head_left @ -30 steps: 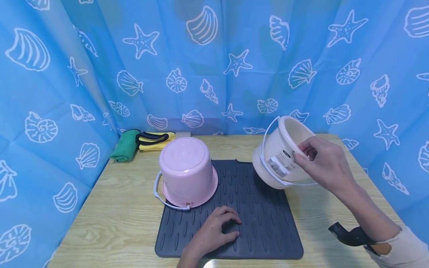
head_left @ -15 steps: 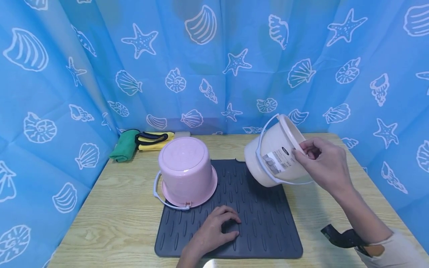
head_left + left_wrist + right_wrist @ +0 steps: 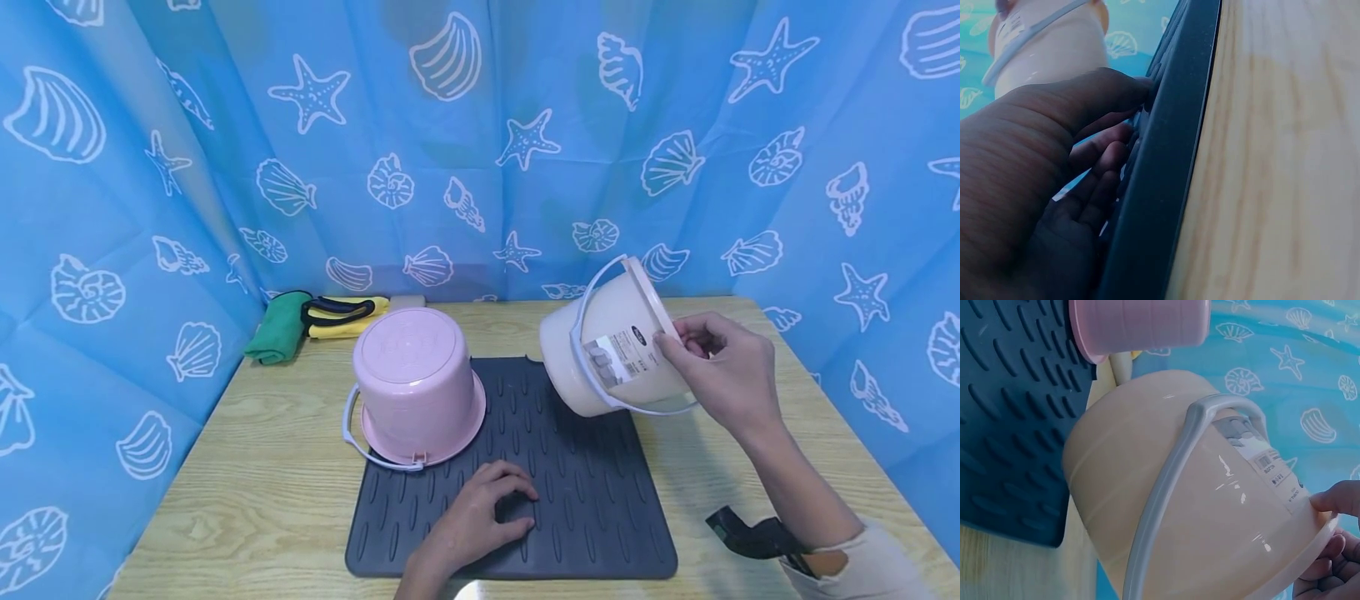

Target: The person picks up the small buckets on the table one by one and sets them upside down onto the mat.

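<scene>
My right hand [image 3: 723,367] pinches the rim of a cream bucket [image 3: 626,308], thumb outside and fingers inside. The bucket is tilted over the right back part of a dark ridged mat [image 3: 592,508], its mouth facing right. Its label and grey-white handle [image 3: 1163,481] show in the right wrist view. On the mat's left back part a pink bucket [image 3: 412,383] stands upside down, handle hanging down at its left. My left hand [image 3: 480,517] rests near the mat's front edge, fingers loosely bent and nothing between them.
A green cloth [image 3: 277,329] and a yellow cloth [image 3: 348,318] with a black band lie at the table's back left, a small pale block [image 3: 407,302] beside them. A blue shell-print curtain [image 3: 450,125] surrounds the wooden table [image 3: 247,475].
My right hand has turned the cream bucket a little and shifted it slightly left, so its inside shows less now. My left hand and the pink bucket have stayed put.
</scene>
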Demonstrator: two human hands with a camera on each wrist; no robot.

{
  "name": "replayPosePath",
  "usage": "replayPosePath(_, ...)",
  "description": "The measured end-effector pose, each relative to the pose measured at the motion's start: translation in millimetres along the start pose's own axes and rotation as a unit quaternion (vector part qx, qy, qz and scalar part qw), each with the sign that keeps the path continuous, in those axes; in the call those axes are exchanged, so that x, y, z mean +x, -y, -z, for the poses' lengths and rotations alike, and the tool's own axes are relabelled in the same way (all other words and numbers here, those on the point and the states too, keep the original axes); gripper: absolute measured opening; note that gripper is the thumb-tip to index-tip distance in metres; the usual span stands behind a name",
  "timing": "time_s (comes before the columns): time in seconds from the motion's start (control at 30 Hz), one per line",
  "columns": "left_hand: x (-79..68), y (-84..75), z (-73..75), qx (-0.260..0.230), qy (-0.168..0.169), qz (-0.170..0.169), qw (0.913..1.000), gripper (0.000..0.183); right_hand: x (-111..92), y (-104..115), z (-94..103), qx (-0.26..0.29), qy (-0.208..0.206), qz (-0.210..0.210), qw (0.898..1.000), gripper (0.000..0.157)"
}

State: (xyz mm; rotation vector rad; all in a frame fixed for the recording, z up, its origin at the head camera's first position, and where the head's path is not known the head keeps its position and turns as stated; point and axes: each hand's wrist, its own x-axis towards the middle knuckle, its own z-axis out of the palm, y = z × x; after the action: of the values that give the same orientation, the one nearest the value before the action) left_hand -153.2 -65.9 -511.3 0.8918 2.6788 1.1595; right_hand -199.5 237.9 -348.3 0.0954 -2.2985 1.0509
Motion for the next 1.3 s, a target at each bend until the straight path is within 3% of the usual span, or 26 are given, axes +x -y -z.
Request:
replayPosePath(0.4, -1.0, 0.7, 1.8, 0.003, -0.015, -0.030, 0.9994, 0.023, 0, -8, -0.1, 0.049, 0.005, -0.077, 0.996, 0.028)
replayPosePath(0.53, 3.6, 1.1, 5.1, -0.050, -0.026, -0.028, 0.9980, 0.024, -1, -13, -1.6, 0.067, 0.007, -0.093, 0.993, 0.030)
replayPosePath(0.67, 16.2, -2.4, 14.8, -0.125, -0.062, -0.022, 0.9899, 0.027, 1, -17, -3.0, 0.079, 0.005, -0.112, 0.990, 0.031)
replayPosePath(0.8, 30.2, -5.5, 25.6, -0.167, -0.094, -0.018, 0.9812, 0.028, 1, -18, -5.6, 0.101, -0.003, -0.128, 0.987, 0.030)
replayPosePath(1.13, 67.7, -21.2, 42.9, -0.201, -0.181, -0.038, 0.9620, 0.056, 3, -23, -6.9, 0.144, -0.023, -0.156, 0.977, 0.027)
replayPosePath(1.3, 83.3, -24.9, 49.3, -0.209, -0.201, -0.027, 0.9567, 0.072, 1, -27, -7.5, 0.169, -0.021, -0.186, 0.968, 0.022)
